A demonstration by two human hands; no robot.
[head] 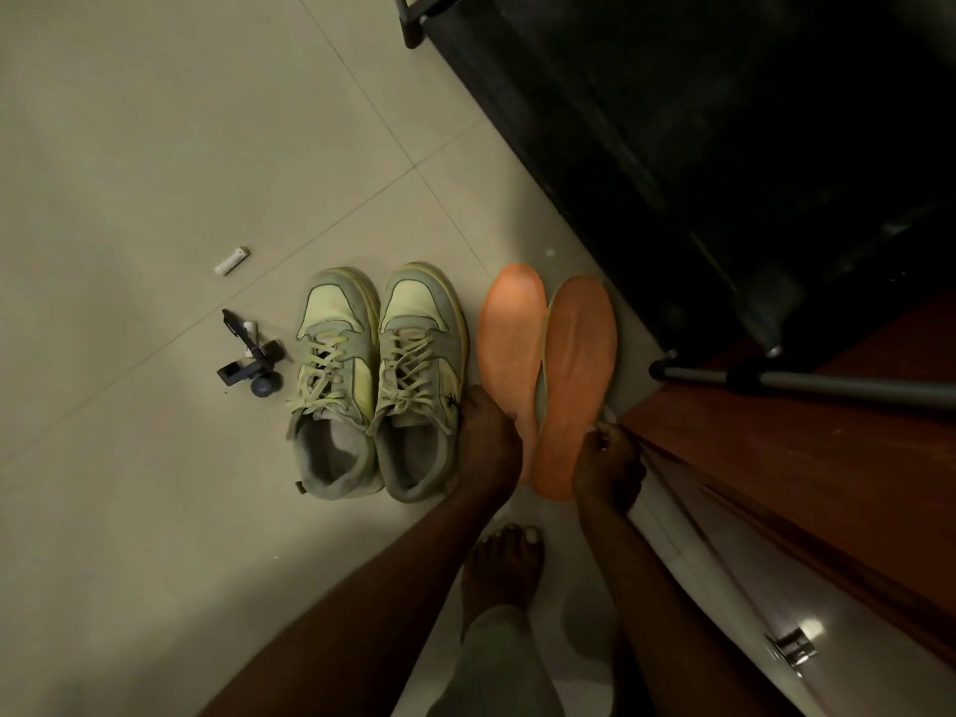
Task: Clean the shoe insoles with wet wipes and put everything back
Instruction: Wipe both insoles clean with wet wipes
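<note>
Two flat orange foam insoles are laid side by side on the pale tiled floor (pixel 155 147) at centre right of the frame, toes pointing up: the left insole (pixel 509 333) and the right insole (pixel 579 370), their long edges touching or overlapping along the middle. The heel end of the left insole is met by the left hand (pixel 489 432), fingers curled down onto it, though whether it is pinched or only pressed cannot be told. The right hand (pixel 608 460) is curled at the right insole's lower right edge, and a scrap of white, perhaps a wet wipe (pixel 608 415), seems to be held in its fingertips; too little is shown to be sure.

Just left, the pair of grey-and-cream laced sneakers (pixel 383 380) is stood.

Risks are judged thus: with the edges overlapping, one insole could be dragged when the other is lifted. Grit could be picked up from the floor on a wiped face. A damp insole could be refitted in the wrong shoe.
</note>
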